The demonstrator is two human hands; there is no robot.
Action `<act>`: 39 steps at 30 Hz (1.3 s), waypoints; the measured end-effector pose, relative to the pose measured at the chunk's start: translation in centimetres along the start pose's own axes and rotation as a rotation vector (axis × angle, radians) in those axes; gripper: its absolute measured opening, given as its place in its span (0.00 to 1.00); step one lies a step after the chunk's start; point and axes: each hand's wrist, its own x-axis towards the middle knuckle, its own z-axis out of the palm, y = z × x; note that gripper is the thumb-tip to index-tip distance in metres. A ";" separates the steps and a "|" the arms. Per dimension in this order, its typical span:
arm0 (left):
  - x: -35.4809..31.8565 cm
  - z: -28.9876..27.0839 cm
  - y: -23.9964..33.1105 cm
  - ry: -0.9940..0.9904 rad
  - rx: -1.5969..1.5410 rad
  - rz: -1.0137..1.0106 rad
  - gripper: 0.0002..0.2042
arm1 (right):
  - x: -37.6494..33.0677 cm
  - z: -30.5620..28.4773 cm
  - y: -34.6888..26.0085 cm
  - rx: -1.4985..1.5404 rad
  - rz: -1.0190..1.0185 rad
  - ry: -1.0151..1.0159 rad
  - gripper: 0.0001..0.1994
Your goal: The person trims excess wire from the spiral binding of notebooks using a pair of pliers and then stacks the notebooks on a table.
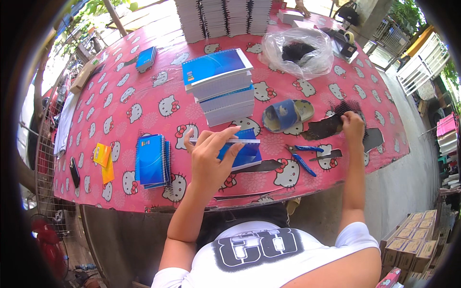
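Observation:
My left hand (pixel 210 161) holds a blue-covered notebook (pixel 242 151) up on its edge on the pink patterned table (pixel 144 101), fingers along its white page block. My right hand (pixel 353 126) reaches out to the right and grips a pile of black spiral bindings (pixel 336 122) lying on the table. Blue-handled pliers (pixel 302 156) lie between the two hands, near the front edge. Beyond the notebook rises a stack of blue-covered notebooks (pixel 222 86).
A short stack of blue notebooks (pixel 152 161) lies to the left, with yellow and orange pads (pixel 103 161) beyond it. A blue slipper (pixel 285 114), a clear bag of black bindings (pixel 297 53), tall white page stacks (pixel 223 17) and cardboard boxes (pixel 410 240) on the ground at right.

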 end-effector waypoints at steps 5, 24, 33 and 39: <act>-0.3 0.6 -0.4 0.029 0.011 0.040 0.09 | -3.6 -5.7 -14.4 0.530 -0.373 -0.083 0.13; -0.8 1.2 -0.6 0.124 0.052 0.062 0.09 | -4.7 -8.8 -23.4 0.858 -0.651 -0.411 0.13; -1.1 0.3 -0.6 0.052 0.026 0.042 0.09 | -6.0 -8.8 -24.7 0.766 -0.597 -0.408 0.09; -0.9 0.5 -0.7 0.079 0.024 0.050 0.09 | -6.4 -8.8 -26.1 0.757 -0.599 -0.191 0.06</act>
